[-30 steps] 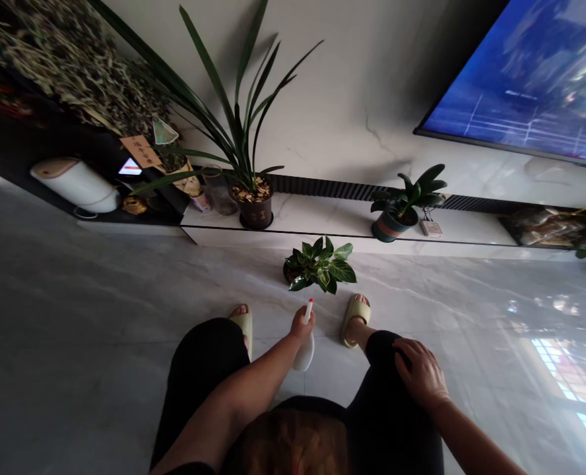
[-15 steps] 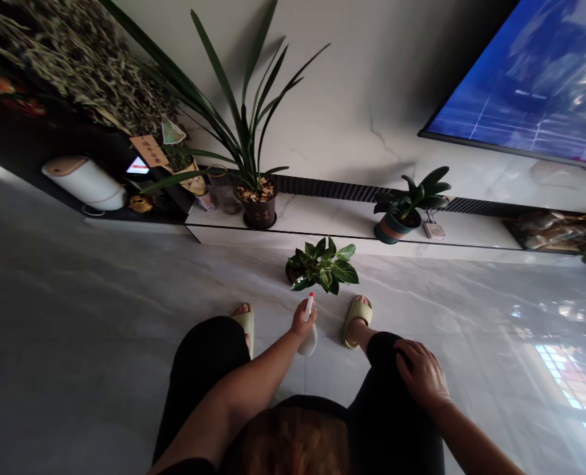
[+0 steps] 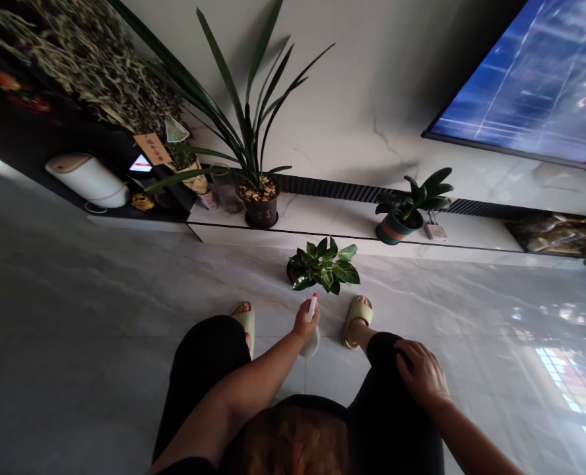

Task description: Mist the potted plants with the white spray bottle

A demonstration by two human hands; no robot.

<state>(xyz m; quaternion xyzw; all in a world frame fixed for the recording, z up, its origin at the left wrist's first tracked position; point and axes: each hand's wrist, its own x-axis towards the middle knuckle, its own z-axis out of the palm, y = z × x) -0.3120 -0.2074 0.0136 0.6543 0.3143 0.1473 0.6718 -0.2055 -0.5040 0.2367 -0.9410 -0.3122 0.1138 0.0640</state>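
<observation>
My left hand (image 3: 305, 323) is closed around the neck of a spray bottle with a white head (image 3: 312, 307), a red nozzle tip and a pale, rounded body (image 3: 311, 344). The nozzle points toward a low potted plant (image 3: 325, 265) on the floor, whose green leaves have pale markings. A small gap separates the tip from the nearest leaves. On my right knee lies my right hand (image 3: 424, 375), fingers stretched out flat, holding nothing.
Behind the plant runs a low white ledge (image 3: 323, 218) with a tall strap-leaved plant (image 3: 262, 204) and a smaller potted plant (image 3: 400, 226). A television (image 3: 530, 92) hangs at upper right. A white cylindrical device (image 3: 88, 178) and dried stems (image 3: 99, 72) are at left. My sandalled feet flank the bottle.
My left hand and the spray bottle have shifted very slightly to the right. The right hand stays on the knee. The picture on the television differs.
</observation>
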